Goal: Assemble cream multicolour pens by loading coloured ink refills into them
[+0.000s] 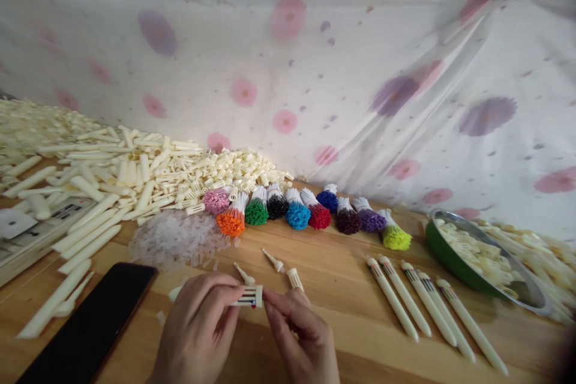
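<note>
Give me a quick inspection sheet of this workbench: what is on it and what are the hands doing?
Surface: light wooden tabletop, largely covered.
Job's things: small cream pen part with coloured refills showing, held between both hands; five assembled cream pens in a row at right.
Clutter: row of coloured refill bundles; heap of cream plastic barrels and clips; pile of clear small bits; black phone; green bowl of cream parts; three loose cream tips.
Grippers: left hand and right hand both pinch the part.
Cables: nothing seen.
Surroundings: white flower-dotted cloth behind.
</note>
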### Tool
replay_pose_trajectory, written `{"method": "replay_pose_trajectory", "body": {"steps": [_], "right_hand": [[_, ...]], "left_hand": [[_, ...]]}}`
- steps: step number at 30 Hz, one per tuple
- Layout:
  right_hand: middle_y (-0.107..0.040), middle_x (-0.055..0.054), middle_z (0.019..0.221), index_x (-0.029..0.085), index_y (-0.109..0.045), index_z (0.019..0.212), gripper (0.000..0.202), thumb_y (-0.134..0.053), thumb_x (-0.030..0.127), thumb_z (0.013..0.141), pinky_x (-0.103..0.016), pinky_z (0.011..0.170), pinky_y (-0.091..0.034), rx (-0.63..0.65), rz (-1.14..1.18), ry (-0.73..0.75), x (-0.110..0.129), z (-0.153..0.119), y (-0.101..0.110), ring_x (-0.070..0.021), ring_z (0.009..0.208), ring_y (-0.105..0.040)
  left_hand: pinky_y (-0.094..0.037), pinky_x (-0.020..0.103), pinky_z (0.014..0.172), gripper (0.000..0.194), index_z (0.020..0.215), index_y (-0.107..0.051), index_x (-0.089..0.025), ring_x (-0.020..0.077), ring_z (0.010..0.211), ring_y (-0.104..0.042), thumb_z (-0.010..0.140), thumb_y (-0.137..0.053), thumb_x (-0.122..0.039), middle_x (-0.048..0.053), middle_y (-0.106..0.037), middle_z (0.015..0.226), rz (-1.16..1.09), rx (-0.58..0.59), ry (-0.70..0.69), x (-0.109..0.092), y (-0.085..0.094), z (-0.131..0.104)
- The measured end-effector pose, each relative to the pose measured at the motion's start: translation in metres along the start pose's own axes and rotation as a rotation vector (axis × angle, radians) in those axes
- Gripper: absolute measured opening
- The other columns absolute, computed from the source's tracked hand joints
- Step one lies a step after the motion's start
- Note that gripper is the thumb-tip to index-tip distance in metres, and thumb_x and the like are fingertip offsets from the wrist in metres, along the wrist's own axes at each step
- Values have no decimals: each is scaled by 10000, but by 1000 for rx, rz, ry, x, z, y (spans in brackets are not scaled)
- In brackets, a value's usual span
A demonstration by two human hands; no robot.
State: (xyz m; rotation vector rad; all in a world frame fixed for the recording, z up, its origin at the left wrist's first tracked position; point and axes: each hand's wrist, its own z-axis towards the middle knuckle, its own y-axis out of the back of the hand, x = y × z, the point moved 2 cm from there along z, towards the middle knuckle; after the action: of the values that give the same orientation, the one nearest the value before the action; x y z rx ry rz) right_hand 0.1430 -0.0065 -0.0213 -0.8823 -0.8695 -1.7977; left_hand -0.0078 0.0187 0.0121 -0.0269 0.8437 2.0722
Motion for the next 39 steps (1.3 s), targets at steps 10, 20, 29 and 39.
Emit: {"method": "replay_pose_trajectory", "body": {"steps": [10,20,29,39], "right_hand": [[-533,11,590,248,-763,794,223,-715,430,674,-211,456,-325,-49,383,-581,3,-6,-2,-77,472,-364],[-671,-38,604,263,-763,662,76,-750,327,622,-229,499,-412,32,321,-488,5,9,6,-135,525,-527],[-677,-45,604,259,-767,699,81,-710,312,676,-245,498,-427,54,233,-403,9,11,5,-148,525,-544],[-662,-43,590,248,-769,709,136,-715,368,674,-240,480,-407,89,246,-450,10,12,7,-138,508,-515]], "left_hand": [[-437,250,736,184,810,-586,-165,139,754,-581,822,-482,-14,28,-623,782,26,-20,-19,3,1,-1],[-455,259,710,187,818,-584,-185,146,725,-600,820,-485,-26,15,-633,771,51,-16,-34,1,1,1],[-470,265,698,192,800,-584,-183,152,718,-604,802,-491,-15,21,-644,755,50,-7,-39,0,2,2],[-450,269,720,199,799,-586,-166,150,739,-588,810,-481,3,29,-623,773,46,14,-54,-1,2,1]]}}
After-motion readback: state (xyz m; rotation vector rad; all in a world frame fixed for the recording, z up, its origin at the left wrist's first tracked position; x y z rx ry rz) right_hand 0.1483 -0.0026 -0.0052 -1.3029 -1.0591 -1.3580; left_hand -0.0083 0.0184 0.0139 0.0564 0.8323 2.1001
